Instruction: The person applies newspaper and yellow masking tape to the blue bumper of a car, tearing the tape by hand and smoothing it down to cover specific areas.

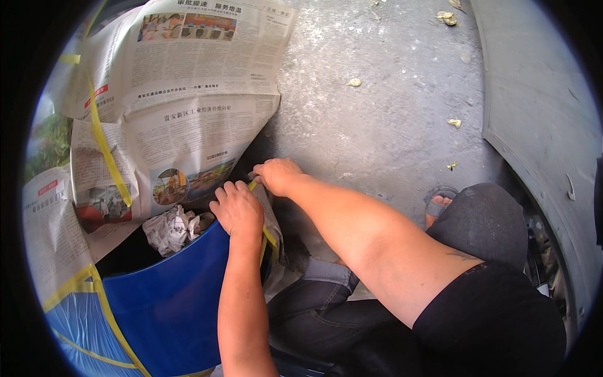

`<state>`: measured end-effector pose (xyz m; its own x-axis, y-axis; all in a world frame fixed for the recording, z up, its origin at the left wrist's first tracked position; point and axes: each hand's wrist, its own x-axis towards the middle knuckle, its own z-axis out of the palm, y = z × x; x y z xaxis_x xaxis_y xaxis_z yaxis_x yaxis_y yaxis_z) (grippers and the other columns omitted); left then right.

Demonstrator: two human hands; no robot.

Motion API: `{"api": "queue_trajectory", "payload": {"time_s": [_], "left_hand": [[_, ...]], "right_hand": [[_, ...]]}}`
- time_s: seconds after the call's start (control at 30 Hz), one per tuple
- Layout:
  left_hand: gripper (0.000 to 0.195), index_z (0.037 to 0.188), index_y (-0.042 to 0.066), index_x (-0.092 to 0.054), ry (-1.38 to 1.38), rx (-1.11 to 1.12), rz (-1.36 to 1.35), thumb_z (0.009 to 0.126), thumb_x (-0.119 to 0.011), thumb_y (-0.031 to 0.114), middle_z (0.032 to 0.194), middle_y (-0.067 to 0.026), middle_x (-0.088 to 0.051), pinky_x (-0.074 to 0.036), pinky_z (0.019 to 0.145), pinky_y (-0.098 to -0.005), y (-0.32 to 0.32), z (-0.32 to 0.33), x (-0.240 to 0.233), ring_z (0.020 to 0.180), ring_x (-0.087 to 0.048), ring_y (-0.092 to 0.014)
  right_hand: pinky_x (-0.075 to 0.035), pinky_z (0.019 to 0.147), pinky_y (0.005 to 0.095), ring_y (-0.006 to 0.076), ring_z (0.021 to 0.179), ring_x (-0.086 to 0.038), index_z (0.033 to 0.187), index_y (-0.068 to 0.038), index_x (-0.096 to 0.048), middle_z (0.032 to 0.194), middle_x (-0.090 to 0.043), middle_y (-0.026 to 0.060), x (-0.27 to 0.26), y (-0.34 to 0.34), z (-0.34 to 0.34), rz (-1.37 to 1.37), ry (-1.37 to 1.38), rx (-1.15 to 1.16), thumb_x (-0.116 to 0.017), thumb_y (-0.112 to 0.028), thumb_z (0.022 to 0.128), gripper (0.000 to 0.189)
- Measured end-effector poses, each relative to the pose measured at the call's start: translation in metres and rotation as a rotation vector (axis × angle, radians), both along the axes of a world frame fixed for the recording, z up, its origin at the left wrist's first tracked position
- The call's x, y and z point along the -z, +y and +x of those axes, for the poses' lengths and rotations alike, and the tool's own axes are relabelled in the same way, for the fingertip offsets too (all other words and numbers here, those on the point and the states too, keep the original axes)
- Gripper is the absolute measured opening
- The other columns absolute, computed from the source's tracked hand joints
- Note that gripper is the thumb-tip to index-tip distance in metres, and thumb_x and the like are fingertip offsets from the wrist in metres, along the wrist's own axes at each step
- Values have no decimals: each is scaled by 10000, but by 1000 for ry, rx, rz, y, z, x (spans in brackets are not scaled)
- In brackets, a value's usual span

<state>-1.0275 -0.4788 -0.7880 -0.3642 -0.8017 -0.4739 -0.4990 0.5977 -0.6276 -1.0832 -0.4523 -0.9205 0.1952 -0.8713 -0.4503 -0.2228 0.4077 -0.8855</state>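
My left hand (239, 207) rests with bent fingers over the upper edge of a glossy blue panel (174, 297); what its fingertips touch is partly hidden. Just beyond it, my right hand (277, 175) pinches the end of yellow masking tape (253, 184) by the panel's far corner. Newspaper sheets (188, 113), taped together with yellow tape, hang over the area behind the panel. A crumpled newspaper wad (172, 230) sits in the dark gap between sheets and panel. More paper edged with yellow tape (271, 235) hangs beside my left wrist.
Clear plastic film (85, 320) bordered by yellow tape covers a blue surface at lower left. A grey metal panel (537, 94) stands at the right. Dry leaves (446, 18) lie on the concrete floor (330, 118). My bent knees are close below my arms.
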Motion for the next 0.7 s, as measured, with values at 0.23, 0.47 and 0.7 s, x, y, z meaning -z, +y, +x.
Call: {"api": "queue_trajectory", "payload": {"time_s": [0.23, 0.47, 0.7], "left_hand": [[149, 946, 46, -590, 171, 95, 106, 817, -554, 113, 992, -109, -591, -443, 836, -438, 9, 1, -6, 984, -560, -302], [365, 1172, -21, -566, 209, 224, 292, 841, -547, 132, 1360, -237, -499, -314, 1114, -482, 59, 34, -15, 1295, -456, -375], [488, 1369, 6, -466, -185, 188, 217, 934, -435, 225, 1514, -234, -328, -127, 1189, -482, 51, 33, -8, 1435, -252, -383]], "right_hand": [[-472, 887, 488, 292, 1009, -651, 1087, -171, -661, 1036, -696, 85, 10, 0, 7, -71, -18, 25, -531, -279, 947, 220], [-467, 887, 491, 288, 1029, -644, 1120, -179, -659, 1052, -696, 82, 10, 0, 11, -62, -46, 43, -522, -303, 953, 249], [-459, 897, 490, 288, 1042, -638, 1136, -165, -653, 1076, -690, 85, 5, 0, 9, -51, -32, 41, -521, -299, 960, 257]]}}
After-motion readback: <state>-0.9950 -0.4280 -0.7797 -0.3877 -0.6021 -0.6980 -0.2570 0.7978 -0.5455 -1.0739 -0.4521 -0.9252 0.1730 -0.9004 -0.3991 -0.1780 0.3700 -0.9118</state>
